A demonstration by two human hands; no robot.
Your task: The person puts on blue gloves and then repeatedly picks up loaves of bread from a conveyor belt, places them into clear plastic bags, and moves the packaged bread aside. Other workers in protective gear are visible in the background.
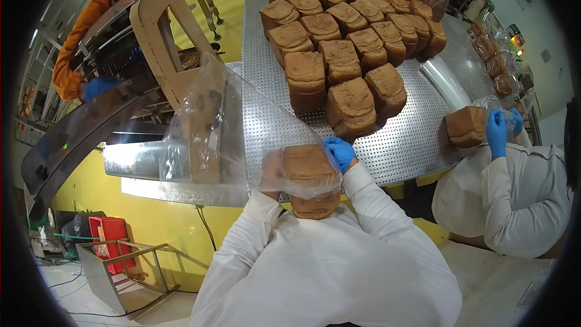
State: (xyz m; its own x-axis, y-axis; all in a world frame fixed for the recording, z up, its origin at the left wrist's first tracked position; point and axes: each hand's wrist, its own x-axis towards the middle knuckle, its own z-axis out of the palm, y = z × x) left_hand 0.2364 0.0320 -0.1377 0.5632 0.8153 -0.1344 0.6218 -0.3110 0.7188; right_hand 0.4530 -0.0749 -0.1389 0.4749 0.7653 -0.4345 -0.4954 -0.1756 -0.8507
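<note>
Close to my chest, a bread loaf (pixel 308 163) is partly inside a large clear plastic bag (pixel 268 136), its near end sticking out of the bag's mouth. My right hand (pixel 340 152), in a blue glove, pinches the bag's edge at the loaf's right side. At the loaf's left side is my left hand (pixel 272 170), seen blurred through the film; it seems bare or thinly covered, and its fingers are hard to make out. The rest of the bag spreads up and left over the table. Just beyond my hands stand several unwrapped loaves (pixel 351 106) in a close group.
The loaves stand on a dimpled metal table (pixel 281 131). A roll of clear film (pixel 445 84) lies right of them. At right, a co-worker's blue-gloved hands (pixel 497 131) hold a bag at another loaf (pixel 465 127). A tan machine frame (pixel 174 54) and metal ledge (pixel 181 193) stand left.
</note>
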